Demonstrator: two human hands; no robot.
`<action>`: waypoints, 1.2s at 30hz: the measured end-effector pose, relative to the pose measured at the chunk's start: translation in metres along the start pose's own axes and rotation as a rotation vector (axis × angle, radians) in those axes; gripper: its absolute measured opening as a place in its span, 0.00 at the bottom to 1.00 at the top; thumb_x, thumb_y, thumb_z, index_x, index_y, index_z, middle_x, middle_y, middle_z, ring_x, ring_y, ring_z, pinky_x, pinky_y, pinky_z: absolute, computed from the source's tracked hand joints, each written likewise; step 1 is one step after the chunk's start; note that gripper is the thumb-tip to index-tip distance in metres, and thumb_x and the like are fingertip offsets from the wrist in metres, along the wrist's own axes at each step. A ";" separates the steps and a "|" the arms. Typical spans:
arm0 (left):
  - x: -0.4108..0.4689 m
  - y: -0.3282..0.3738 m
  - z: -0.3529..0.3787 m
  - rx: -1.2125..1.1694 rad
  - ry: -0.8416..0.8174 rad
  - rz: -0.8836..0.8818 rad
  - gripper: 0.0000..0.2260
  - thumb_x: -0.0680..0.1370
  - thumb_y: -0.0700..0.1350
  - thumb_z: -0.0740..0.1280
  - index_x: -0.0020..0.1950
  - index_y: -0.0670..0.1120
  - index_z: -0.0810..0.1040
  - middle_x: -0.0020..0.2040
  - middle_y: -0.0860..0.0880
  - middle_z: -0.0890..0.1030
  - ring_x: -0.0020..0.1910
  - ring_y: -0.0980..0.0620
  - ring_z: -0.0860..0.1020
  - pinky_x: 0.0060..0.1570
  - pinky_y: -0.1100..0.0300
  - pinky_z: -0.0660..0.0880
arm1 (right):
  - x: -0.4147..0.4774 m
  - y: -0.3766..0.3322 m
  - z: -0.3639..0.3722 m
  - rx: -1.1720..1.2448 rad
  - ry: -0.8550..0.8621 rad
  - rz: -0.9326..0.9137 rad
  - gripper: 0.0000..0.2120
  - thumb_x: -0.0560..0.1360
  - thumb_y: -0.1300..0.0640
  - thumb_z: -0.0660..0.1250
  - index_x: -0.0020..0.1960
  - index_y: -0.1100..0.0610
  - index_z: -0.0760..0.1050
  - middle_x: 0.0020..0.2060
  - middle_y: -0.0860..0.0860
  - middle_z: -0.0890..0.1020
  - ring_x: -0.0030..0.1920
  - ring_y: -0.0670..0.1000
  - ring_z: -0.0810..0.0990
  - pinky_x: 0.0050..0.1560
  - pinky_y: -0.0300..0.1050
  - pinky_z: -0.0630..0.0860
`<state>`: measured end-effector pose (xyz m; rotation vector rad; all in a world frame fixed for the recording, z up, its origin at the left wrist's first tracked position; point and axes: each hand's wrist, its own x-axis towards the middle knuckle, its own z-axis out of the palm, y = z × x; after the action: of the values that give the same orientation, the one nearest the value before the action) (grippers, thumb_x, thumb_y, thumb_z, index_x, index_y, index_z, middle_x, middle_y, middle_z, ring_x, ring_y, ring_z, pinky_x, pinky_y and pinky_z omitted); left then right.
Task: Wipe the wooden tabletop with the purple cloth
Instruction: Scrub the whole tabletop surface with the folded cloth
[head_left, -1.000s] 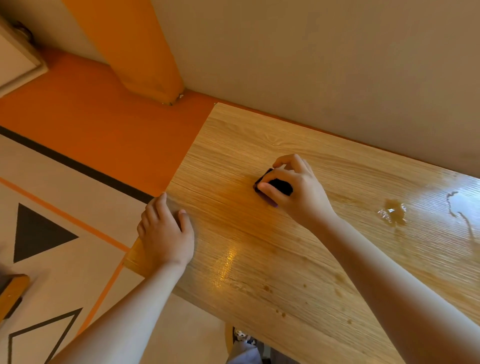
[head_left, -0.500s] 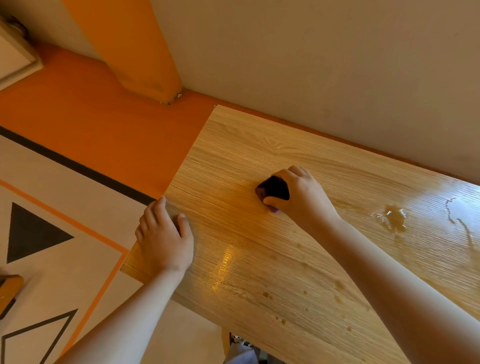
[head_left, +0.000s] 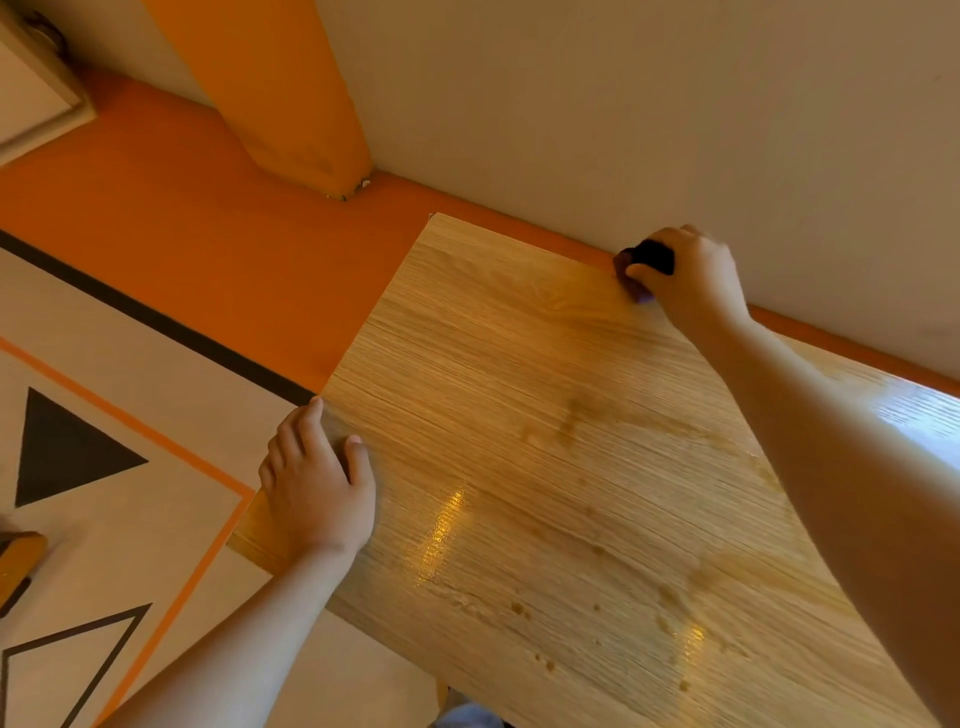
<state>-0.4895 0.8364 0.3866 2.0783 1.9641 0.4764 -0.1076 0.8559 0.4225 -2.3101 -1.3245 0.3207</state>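
Head camera looks down on a wooden desk (head_left: 519, 405) set against a pale wall (head_left: 623, 104). The right hand (head_left: 693, 283) grips a bunched purple cloth (head_left: 644, 260) at the desk's far edge, right against the orange strip (head_left: 831, 344) at the foot of the wall. The left hand (head_left: 317, 488) rests on the desk's left edge, fingers relaxed, thumb lying on top, holding nothing. Small brown spots (head_left: 545, 662) dot the shiny wood nearer the person.

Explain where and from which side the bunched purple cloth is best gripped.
Grip the bunched purple cloth over its top, from above and the near side, as the right hand does. It is a low wad on the wooden tabletop, close against the beige wall, so its far side looks blocked.
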 end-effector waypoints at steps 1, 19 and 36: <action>0.000 0.000 0.000 -0.001 -0.002 -0.002 0.24 0.76 0.50 0.57 0.70 0.42 0.67 0.67 0.41 0.71 0.65 0.40 0.69 0.62 0.44 0.65 | -0.007 -0.003 0.003 0.005 0.000 -0.037 0.16 0.74 0.54 0.68 0.60 0.58 0.75 0.55 0.56 0.77 0.56 0.56 0.75 0.52 0.47 0.72; 0.002 0.000 0.001 0.010 -0.015 0.000 0.25 0.76 0.51 0.56 0.71 0.42 0.66 0.68 0.41 0.70 0.66 0.40 0.68 0.63 0.44 0.65 | -0.053 -0.011 0.004 0.046 -0.106 -0.257 0.14 0.74 0.56 0.69 0.59 0.56 0.76 0.53 0.53 0.77 0.55 0.52 0.75 0.54 0.42 0.71; 0.001 -0.003 0.002 0.032 -0.014 0.020 0.22 0.78 0.47 0.59 0.71 0.42 0.64 0.69 0.40 0.69 0.67 0.39 0.67 0.65 0.43 0.63 | -0.267 -0.085 0.045 0.219 -0.424 -0.391 0.15 0.70 0.53 0.71 0.56 0.52 0.77 0.49 0.48 0.78 0.50 0.50 0.74 0.50 0.44 0.76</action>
<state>-0.4913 0.8375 0.3836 2.1167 1.9568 0.4359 -0.3268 0.6760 0.4191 -1.8106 -1.8009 0.8092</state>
